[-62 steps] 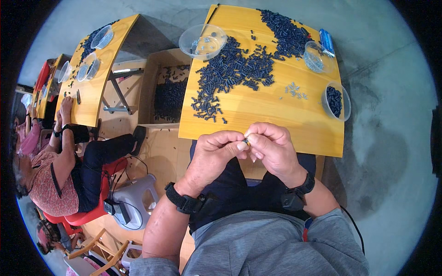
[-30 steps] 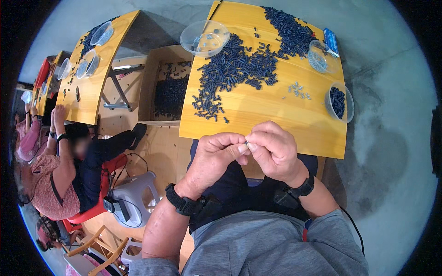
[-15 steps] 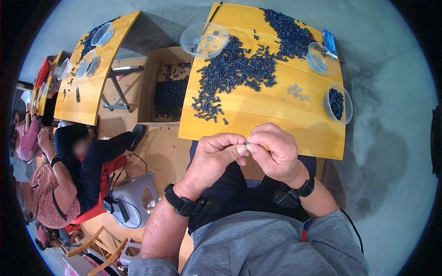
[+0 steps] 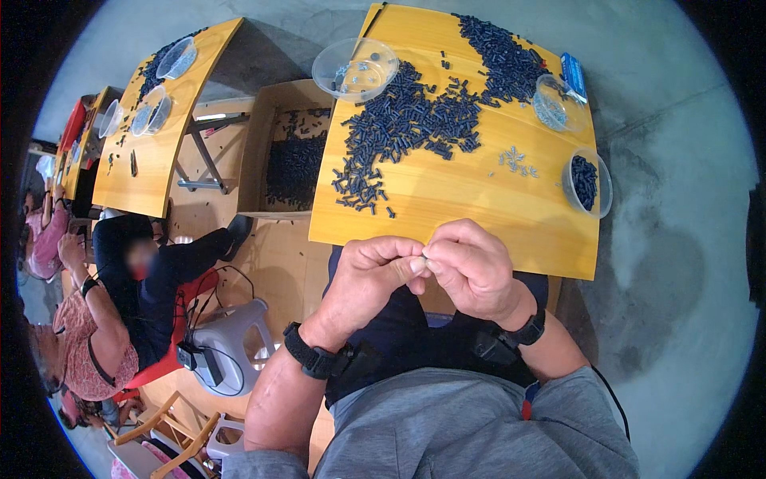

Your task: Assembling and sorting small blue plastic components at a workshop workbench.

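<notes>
Just off the near edge of the yellow table, my left hand and my right hand meet fingertip to fingertip. Both are pinched closed around something tiny that the fingers almost wholly cover. Beyond them a wide heap of small black plastic pieces spreads over the table. A few small silvery metal parts lie loose right of the heap. At the right edge stands a clear round tub with black pieces in it.
A clear bowl and a tub of silvery parts stand farther back, with a blue box beside the tub. Left of the table sits a cardboard box of black pieces. Another person sits at left, near a grey stool.
My hands stay together in nearly the same place, and the fingertips have closed over the small dark piece that showed between them. The neighbouring person's arm has shifted slightly.
</notes>
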The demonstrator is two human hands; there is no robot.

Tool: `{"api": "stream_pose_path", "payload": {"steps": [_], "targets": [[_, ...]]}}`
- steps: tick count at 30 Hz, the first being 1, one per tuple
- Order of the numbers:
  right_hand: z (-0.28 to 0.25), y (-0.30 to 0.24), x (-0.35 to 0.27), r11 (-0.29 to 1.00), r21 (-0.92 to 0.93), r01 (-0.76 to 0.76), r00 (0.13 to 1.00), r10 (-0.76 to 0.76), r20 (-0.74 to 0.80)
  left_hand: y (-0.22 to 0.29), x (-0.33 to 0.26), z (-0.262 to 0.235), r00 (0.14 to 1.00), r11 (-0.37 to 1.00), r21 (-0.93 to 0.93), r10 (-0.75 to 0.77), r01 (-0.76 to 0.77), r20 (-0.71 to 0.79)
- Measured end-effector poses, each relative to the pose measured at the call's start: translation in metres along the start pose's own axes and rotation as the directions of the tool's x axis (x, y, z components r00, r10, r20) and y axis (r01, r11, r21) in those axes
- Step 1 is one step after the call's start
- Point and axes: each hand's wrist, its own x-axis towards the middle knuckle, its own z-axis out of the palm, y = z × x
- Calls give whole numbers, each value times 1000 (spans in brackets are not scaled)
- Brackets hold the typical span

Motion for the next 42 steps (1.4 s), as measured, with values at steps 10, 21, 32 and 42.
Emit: {"api": "stream_pose_path", "payload": {"steps": [10, 21, 32, 42], "targets": [[-7, -4, -5, 991, -132, 35, 996, -24, 88, -8, 2, 1, 1000, 998, 57, -11, 9, 29], [-9, 107, 6, 858, -2, -513, 854, 511, -100, -2, 3, -1, 999, 1000, -2, 10, -10, -33], [-2, 131, 26, 748, -403, -528, 842, 522, -136, -7, 4, 0, 995, 989, 102, -101, 103, -26], [-3, 135, 29, 701, -506, -503, 845, 521, -117, -12, 7, -3, 984, 977, 153, -126, 145, -125]]}}
